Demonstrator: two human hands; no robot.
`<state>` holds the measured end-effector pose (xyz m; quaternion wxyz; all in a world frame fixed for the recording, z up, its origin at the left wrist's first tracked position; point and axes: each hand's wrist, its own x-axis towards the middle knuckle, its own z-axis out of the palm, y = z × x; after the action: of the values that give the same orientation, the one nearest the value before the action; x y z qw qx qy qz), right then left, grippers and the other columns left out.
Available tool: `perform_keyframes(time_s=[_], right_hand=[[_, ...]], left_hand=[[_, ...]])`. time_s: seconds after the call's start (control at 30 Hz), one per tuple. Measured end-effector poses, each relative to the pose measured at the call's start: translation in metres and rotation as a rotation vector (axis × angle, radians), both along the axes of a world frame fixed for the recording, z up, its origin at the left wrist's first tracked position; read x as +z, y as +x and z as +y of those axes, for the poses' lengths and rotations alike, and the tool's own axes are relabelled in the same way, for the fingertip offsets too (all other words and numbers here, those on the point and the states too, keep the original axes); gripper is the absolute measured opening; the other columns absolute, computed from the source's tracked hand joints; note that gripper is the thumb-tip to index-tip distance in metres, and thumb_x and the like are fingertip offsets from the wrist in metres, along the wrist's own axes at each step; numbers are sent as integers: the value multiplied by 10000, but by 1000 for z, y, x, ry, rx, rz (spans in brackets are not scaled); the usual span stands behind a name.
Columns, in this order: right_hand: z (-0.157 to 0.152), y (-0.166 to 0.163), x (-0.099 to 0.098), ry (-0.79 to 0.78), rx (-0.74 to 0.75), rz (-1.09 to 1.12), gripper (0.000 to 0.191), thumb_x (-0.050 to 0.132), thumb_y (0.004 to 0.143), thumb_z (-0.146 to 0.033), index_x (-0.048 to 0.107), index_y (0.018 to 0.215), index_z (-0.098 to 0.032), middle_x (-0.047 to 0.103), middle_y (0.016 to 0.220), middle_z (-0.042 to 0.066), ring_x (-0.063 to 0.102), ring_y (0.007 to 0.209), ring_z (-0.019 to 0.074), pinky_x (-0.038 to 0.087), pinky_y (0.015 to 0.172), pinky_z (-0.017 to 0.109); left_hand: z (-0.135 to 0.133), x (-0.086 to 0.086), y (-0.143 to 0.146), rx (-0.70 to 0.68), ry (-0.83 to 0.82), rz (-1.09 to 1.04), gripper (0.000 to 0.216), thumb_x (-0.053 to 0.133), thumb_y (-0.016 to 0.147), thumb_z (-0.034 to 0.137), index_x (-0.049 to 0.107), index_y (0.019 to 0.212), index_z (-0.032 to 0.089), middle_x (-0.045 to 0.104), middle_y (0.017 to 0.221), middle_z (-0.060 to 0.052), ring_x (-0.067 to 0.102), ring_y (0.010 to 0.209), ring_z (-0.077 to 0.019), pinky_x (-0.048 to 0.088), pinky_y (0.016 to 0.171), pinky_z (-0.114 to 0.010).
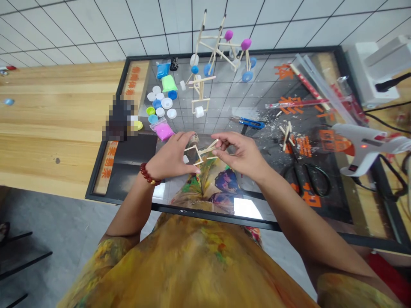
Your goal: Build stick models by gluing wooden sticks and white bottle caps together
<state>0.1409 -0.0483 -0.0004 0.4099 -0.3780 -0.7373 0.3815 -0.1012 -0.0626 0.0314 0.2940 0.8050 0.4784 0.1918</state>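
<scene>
A small frame of thin wooden sticks (196, 150) lies on the glass-topped table in front of me, with a white piece (186, 159) at its left side. My left hand (170, 157), a beaded bracelet at its wrist, is spread around the frame's left side, thumb and fingers apart; whether they touch it I cannot tell. Thumb and forefinger of my right hand (239, 153) close on a thin wooden stick (210, 147) at the frame's right side. Beyond my hands stands a small stick model (201, 102) with a white roll at its near end.
Bottle caps (166, 103) and bags of coloured clay (169, 83) lie left. At the back stands a larger stick structure (218, 42). Blue thread snips (250, 122), loose stick pieces (287, 136), black scissors (306, 177) and a white glue gun (362, 145) lie right.
</scene>
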Motion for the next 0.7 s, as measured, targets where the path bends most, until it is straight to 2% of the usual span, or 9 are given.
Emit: perform_keyframes(time_s=[0.1, 0.23, 0.3, 0.53, 0.7], right_hand=[[-1, -4, 5, 70, -50, -35, 197, 671, 883, -374, 748, 1015, -248, 709, 855, 21, 645, 767, 154, 542, 757, 306], [1, -9, 6, 123, -32, -81, 211, 615, 925, -424, 749, 906, -261, 741, 902, 30, 675, 816, 176, 541, 784, 321], [1, -11, 5, 144, 2, -108, 221, 598, 936, -414, 740, 892, -250, 742, 900, 36, 679, 814, 177, 539, 773, 318], [3, -13, 1, 144, 19, -169, 255, 550, 958, -389, 698, 814, -240, 741, 853, 36, 690, 806, 186, 540, 765, 319], [4, -13, 0, 160, 21, -168, 237, 551, 956, -357, 667, 788, -236, 737, 844, 38, 694, 803, 186, 546, 756, 322]], left_hand=[[-3, -8, 12, 28, 49, 146, 940, 897, 522, 563, 542, 1292, 156, 595, 1254, -175, 556, 1184, -387, 443, 1027, -543], [-5, -12, 20, 66, 79, 236, 617, 861, 637, 415, 608, 1134, 150, 606, 1137, -142, 571, 1097, -344, 462, 975, -506], [-5, -12, 22, 81, 63, 232, 522, 839, 666, 376, 630, 1084, 142, 605, 1106, -140, 571, 1084, -339, 464, 968, -508], [-3, -15, 21, 79, 67, 221, 511, 864, 632, 401, 670, 1041, 164, 600, 1114, -136, 567, 1073, -345, 463, 964, -526], [-4, -10, 22, 58, 56, 284, 604, 885, 607, 461, 670, 1071, 141, 599, 1137, -154, 565, 1076, -349, 471, 976, -524]])
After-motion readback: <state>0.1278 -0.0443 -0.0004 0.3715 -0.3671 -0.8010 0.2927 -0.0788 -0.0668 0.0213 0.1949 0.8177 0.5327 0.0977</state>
